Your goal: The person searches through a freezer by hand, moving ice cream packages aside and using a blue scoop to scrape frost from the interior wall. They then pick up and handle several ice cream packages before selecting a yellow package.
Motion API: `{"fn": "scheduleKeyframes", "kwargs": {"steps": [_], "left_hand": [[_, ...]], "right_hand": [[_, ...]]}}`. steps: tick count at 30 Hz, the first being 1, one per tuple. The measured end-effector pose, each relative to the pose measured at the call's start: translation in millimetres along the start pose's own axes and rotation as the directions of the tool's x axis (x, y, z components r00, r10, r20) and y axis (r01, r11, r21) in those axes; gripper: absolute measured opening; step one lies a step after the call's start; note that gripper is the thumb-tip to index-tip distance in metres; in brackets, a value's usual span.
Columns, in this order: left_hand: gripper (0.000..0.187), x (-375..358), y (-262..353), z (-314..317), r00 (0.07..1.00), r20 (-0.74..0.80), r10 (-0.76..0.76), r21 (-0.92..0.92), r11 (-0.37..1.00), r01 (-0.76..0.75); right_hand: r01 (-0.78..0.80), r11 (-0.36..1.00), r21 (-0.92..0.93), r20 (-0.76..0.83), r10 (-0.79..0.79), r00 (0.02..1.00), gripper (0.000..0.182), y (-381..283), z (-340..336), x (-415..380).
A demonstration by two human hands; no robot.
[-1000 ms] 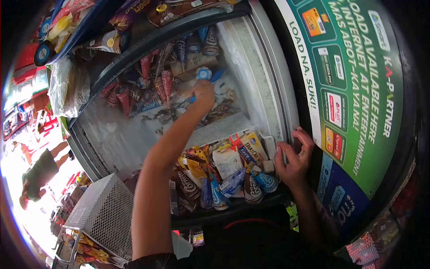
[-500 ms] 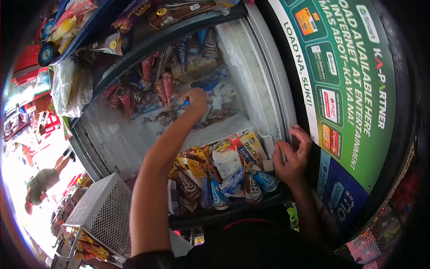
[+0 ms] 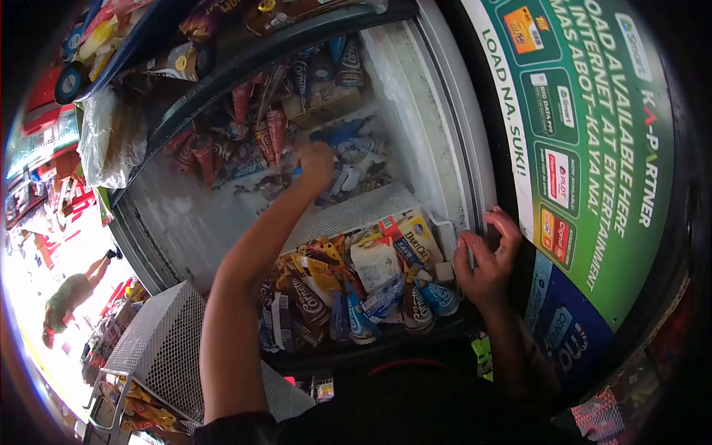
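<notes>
Left hand [image 3: 317,163], upper centre: grip hidden, cannot be determined. Blue pack [image 3: 339,133] lies just above-right, long axis rising rightward. Right hand [image 3: 489,259], right of centre: loosely parted, nothing held, farther.

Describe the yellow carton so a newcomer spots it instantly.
Find the open freezer beside the green sign. In its mesh basket, look at the end nearest the right hand. The yellow carton is flat-sided and lettered "DARI", unlike the wrapped cones near it.

Red cones [image 3: 277,132], green-and-white sign [image 3: 589,152]
</notes>
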State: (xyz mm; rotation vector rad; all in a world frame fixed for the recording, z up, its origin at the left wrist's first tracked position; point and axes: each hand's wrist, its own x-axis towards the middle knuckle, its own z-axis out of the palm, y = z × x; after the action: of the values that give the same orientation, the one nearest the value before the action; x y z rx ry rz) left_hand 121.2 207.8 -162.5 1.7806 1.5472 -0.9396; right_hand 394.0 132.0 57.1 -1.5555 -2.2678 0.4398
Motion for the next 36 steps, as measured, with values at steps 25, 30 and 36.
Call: {"fn": "scheduleKeyframes", "kwargs": {"steps": [25,30,36], "left_hand": [[0.027,22,-19,32,0.998,-0.003,-0.063,0.05,0.997,0.064],[0.027,43,0,89,0.85,-0.326,-0.414,-0.044,0.905,0.424],[0.026,-21,-33,-9,0.98,0.006,-0.197,0.078,0.977,0.196]], "right_hand": [[-0.007,1.0,0.022,-0.003,0.007,1.0,0.014,0,0,0],[0.006,1.0,0.027,-0.001,-0.006,1.0,0.014,-1,-1,-1],[0.009,0.999,0.037,-0.03,-0.008,1.0,0.013,1,3,1]]}}
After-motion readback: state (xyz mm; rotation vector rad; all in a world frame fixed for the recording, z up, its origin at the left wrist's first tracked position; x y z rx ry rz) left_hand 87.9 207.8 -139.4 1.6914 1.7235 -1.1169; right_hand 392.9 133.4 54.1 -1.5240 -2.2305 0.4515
